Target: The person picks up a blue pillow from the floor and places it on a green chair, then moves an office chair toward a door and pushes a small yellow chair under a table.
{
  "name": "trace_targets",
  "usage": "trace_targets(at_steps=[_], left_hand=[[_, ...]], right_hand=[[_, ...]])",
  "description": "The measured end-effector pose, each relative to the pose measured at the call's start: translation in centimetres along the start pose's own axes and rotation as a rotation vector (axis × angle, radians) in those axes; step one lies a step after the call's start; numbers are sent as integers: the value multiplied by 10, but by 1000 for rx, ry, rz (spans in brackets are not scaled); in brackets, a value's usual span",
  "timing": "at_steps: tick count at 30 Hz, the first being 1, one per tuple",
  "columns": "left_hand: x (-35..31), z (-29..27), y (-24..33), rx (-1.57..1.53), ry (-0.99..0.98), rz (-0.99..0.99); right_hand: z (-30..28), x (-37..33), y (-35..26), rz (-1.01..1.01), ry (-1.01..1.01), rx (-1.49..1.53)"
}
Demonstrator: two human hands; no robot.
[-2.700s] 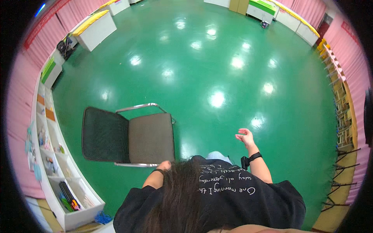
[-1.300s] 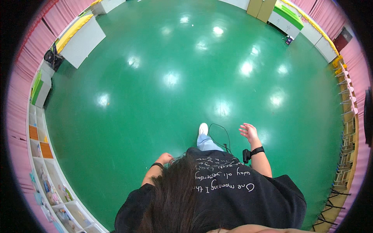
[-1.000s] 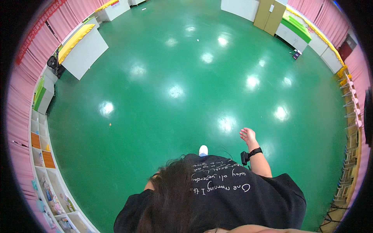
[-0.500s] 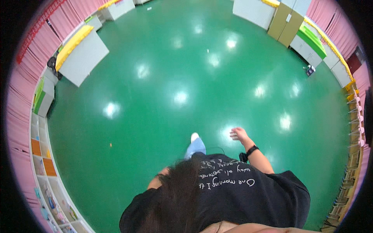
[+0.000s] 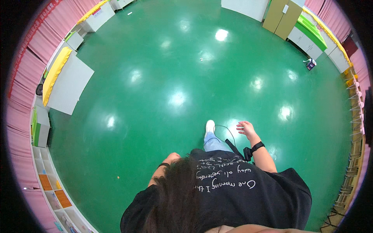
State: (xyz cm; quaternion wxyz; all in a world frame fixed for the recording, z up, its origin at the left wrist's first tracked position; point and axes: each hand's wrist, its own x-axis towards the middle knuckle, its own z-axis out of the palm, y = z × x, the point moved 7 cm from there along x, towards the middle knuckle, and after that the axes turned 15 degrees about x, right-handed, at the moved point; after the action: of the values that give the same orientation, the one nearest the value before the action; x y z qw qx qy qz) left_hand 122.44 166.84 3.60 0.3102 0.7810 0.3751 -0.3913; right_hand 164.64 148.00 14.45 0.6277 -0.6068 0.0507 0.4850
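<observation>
My right hand (image 5: pixel 245 128) hangs in the air over the floor, fingers apart and nothing in them. A black strap (image 5: pixel 257 146) with a small black device (image 5: pixel 247 153) is on that wrist, and a thin dark cable (image 5: pixel 231 134) loops close to it. My left hand (image 5: pixel 172 157) shows only in part beside my dark hair, its fingers hidden. There is a dark band (image 5: pixel 164 165) on the left wrist. Between the hands my white shoe (image 5: pixel 210 126) and blue trouser leg (image 5: pixel 214 142) reach forward. Neither hand touches any furniture.
Around the green floor (image 5: pixel 155 112) stand a white counter with yellow trim (image 5: pixel 70 83), an olive cupboard (image 5: pixel 283 19), a green-topped cabinet (image 5: pixel 309 37) and low shelves (image 5: pixel 48 174). A small dark box-like thing (image 5: pixel 311 64) lies right; stacked chairs (image 5: pixel 351 171) line that wall.
The view has moved forward over the floor; the left counter now sits lower and further left. My white shoe reaches further ahead. My left forearm and hand show more, and my right hand's fingers have spread.
</observation>
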Motion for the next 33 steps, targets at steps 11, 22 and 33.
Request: trace_targets(at_steps=[11,22,33], left_hand=[[134,-228,8,-254,205,29],[262,-444,34,-248,229,77],[437,-688,33,-64,130,-20]], right_hand=[[84,249,-199,-39,36,23],[204,451,-310,67,-70,-67],[243,623,-443,11,49,29]])
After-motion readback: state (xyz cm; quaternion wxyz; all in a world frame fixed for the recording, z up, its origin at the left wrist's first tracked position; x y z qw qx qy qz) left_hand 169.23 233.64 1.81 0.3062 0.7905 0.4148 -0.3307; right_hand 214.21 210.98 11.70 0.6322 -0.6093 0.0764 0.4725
